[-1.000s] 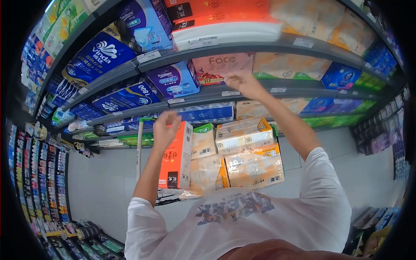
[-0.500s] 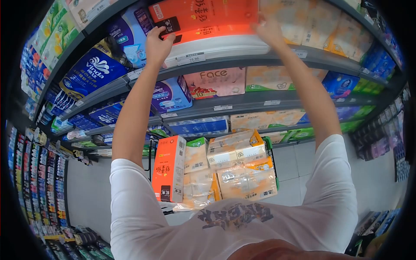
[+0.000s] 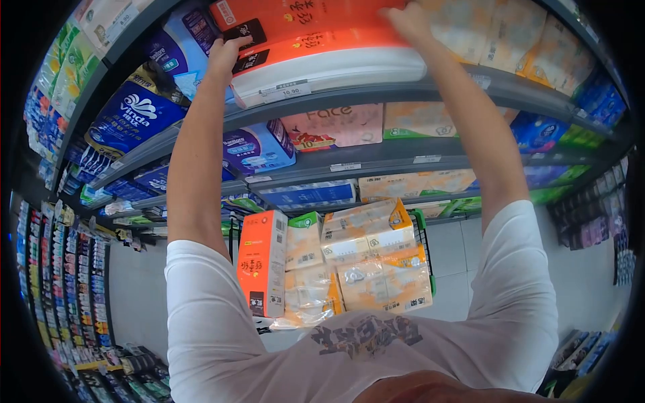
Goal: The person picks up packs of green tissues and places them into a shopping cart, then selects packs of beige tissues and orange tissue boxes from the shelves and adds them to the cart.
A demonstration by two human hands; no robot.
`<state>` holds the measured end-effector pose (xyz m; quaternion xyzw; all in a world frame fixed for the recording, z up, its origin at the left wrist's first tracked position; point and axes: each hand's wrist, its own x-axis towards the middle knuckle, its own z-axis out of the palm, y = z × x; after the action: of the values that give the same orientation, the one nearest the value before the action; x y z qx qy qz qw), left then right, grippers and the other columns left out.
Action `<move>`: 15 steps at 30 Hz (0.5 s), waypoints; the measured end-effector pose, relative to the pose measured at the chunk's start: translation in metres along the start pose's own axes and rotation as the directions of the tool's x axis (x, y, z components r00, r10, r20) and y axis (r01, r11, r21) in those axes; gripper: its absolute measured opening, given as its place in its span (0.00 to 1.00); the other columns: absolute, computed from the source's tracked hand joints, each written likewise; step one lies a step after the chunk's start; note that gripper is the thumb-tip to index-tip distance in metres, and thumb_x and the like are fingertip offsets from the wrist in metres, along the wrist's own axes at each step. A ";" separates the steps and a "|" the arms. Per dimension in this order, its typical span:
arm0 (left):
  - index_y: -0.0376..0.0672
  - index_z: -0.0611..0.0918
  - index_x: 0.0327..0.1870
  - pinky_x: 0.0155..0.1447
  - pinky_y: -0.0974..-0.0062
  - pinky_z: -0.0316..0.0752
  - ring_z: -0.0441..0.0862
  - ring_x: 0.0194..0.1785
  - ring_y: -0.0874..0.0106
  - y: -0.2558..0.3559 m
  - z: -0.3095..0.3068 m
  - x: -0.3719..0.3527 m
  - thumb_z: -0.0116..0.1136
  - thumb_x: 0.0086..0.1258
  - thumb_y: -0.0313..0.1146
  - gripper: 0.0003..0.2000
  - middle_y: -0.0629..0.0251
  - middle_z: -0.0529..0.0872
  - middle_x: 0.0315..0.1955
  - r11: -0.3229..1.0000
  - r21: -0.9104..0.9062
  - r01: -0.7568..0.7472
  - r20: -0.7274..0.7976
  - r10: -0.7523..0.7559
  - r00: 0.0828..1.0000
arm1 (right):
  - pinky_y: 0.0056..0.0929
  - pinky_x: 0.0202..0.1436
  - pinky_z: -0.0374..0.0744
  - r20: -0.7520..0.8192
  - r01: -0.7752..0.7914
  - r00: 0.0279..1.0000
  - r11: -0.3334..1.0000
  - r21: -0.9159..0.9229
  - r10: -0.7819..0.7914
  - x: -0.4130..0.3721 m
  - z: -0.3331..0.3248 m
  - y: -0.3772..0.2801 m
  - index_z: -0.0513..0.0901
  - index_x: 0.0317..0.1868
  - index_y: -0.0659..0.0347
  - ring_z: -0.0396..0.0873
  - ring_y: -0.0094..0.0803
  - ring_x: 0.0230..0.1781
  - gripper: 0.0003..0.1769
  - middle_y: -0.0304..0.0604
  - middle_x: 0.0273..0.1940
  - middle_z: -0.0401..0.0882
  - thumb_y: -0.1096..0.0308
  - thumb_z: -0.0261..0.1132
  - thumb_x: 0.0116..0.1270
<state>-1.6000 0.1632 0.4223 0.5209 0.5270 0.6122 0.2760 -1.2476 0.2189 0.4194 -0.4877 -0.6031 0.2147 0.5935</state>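
My left hand (image 3: 229, 58) is closed at the left end of a red tissue pack (image 3: 349, 15) on the upper shelf, fingers by its black label. My right hand (image 3: 406, 24) is at the pack's right end, somewhat blurred, fingers curled against it. Directly beneath lies a second red tissue pack (image 3: 349, 39), above a white shelf tray (image 3: 336, 72) with a price tag. Below my arms, a shopping cart (image 3: 430, 269) holds an upright red tissue pack (image 3: 263, 262) and several beige-and-orange tissue packs (image 3: 386, 279).
A blue Vinda pack (image 3: 138, 111) and a purple-blue pack (image 3: 178, 50) stand left of the red packs. Beige tissue packs (image 3: 497, 33) fill the right side. A pink Face pack (image 3: 332, 126) is on the shelf below. Another display rack (image 3: 67, 282) stands at the far left.
My left hand and the upper red pack's left end have shifted left in view. More of the lower red pack's front and the white tray shows. The cart's contents look the same.
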 end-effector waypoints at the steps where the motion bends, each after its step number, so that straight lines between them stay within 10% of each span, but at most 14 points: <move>1: 0.32 0.70 0.61 0.51 0.67 0.78 0.82 0.50 0.63 0.002 0.001 -0.006 0.64 0.59 0.28 0.28 0.50 0.81 0.50 0.999 -0.028 0.028 0.024 -0.027 0.999 | 0.36 0.33 0.81 0.032 -0.056 0.998 0.998 -0.015 0.057 -0.001 -0.003 -0.003 0.79 0.48 0.73 0.83 0.42 0.34 0.25 0.55 0.38 0.84 0.63 0.71 0.55; 7: 0.31 0.69 0.62 0.61 0.64 0.72 0.78 0.56 0.63 0.004 -0.010 -0.003 0.62 0.59 0.27 0.28 0.50 0.80 0.52 0.999 -0.011 -0.048 0.079 0.049 0.996 | 0.35 0.34 0.82 0.218 -0.071 0.974 0.995 0.066 0.055 -0.014 -0.021 -0.018 0.74 0.55 0.72 0.83 0.41 0.36 0.27 0.54 0.42 0.83 0.67 0.69 0.58; 15: 0.30 0.68 0.63 0.67 0.63 0.62 0.74 0.61 0.64 0.001 -0.033 -0.024 0.64 0.58 0.30 0.31 0.54 0.80 0.55 0.996 0.010 -0.089 0.111 0.087 0.990 | 0.30 0.39 0.82 0.029 0.232 0.971 0.964 0.133 -0.238 -0.059 -0.051 -0.016 0.73 0.59 0.68 0.83 0.34 0.40 0.28 0.50 0.45 0.83 0.74 0.68 0.57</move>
<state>-1.6233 0.1294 0.4180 0.5787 0.4920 0.5900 0.2736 -1.2167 0.1455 0.4133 -0.3685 -0.6546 0.1918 0.6315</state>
